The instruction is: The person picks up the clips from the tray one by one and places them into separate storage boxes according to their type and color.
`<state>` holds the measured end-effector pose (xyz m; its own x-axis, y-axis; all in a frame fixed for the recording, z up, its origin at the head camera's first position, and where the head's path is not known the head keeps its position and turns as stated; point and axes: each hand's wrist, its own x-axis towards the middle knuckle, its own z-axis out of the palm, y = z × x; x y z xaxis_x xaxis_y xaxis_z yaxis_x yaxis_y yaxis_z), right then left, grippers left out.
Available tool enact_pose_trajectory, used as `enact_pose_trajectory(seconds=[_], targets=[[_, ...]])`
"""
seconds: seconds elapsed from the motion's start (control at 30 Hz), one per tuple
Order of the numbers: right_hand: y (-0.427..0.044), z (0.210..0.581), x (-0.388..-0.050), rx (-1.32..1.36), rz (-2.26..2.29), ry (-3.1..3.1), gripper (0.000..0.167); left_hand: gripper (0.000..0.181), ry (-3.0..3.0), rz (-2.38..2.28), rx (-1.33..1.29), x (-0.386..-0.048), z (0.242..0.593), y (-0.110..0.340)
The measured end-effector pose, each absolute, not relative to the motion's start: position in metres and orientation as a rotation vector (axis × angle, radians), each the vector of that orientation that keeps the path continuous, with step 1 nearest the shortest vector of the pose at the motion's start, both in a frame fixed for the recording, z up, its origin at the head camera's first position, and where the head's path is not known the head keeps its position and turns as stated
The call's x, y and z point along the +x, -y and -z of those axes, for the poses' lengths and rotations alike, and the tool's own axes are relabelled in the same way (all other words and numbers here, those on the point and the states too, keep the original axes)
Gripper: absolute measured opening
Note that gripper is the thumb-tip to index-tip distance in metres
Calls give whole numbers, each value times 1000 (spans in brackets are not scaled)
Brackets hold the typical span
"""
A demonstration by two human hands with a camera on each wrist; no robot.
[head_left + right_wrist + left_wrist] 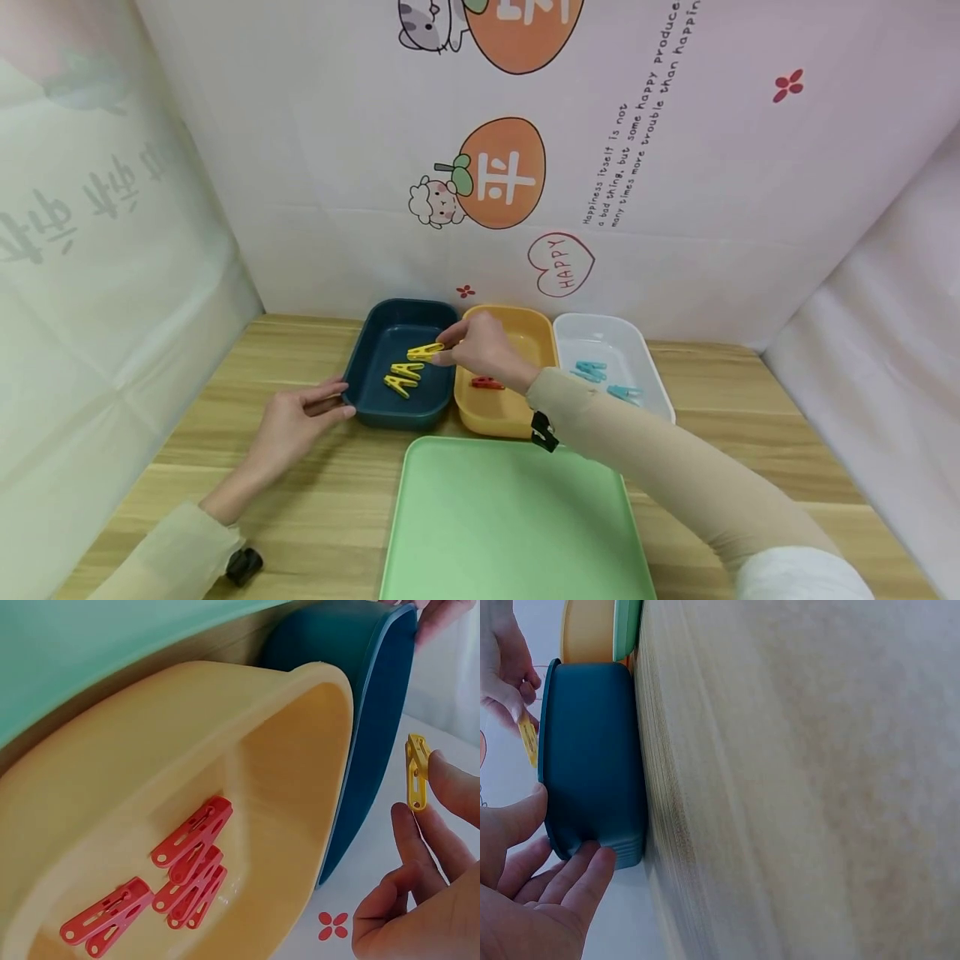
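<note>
My right hand (487,346) pinches a yellow clothespin (416,772) between thumb and fingers, above the right side of the dark blue bin (397,414). In that bin lie two more yellow clothespins (403,379), close together. My left hand (296,421) touches the bin's left side near the front corner. In the left wrist view its thumb is at the rim and its fairly straight fingers (585,885) rest against the outer wall. Red clothespins (191,870) lie in the yellow bin (292,750), partly covered by my right arm in the head view.
To the right, a white bin (652,367) holds light blue clothespins (592,368). The three bins stand side by side against the printed backdrop (337,208). A green tray (510,517) lies before them on the wooden table (330,517).
</note>
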<state>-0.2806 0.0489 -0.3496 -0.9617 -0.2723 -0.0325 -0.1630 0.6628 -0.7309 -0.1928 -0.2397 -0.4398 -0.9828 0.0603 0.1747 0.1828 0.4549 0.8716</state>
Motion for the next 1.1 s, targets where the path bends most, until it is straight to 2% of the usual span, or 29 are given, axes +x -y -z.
enact_pose_trajectory(seconds=[0.73, 0.93, 1.1], targets=[[-19, 368, -287, -422, 1102, -2777, 27, 44, 2579, 1558, -220, -189, 438, 239], [-21, 368, -287, -386, 1045, -2782, 36, 44, 2564, 1586, -237, -189, 438, 238], [-30, 362, -279, -424, 1048, -2763, 34, 45, 2561, 1589, -239, -190, 439, 238]])
